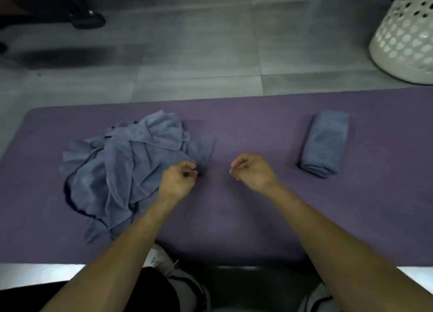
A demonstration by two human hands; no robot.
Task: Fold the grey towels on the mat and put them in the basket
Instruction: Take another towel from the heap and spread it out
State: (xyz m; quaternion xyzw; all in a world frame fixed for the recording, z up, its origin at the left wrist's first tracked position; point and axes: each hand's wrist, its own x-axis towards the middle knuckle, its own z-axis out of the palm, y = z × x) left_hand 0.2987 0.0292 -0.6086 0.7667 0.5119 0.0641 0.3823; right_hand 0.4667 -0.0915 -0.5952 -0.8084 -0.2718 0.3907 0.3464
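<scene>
A crumpled pile of grey towels (131, 168) lies on the left part of the purple mat (257, 218). One folded grey towel (324, 144) sits on the mat's right side. The white perforated basket (405, 37) stands on the floor beyond the mat's far right corner. My left hand (179, 179) hovers at the pile's right edge with its fingers curled; I see no cloth between them. My right hand (251, 169) is over the bare middle of the mat, fingers curled and holding nothing.
Grey floor tiles (199, 53) stretch beyond the mat. A dark chair base and a shoe (89, 20) are at the far left. My knees and sneakers (178, 279) are at the mat's near edge.
</scene>
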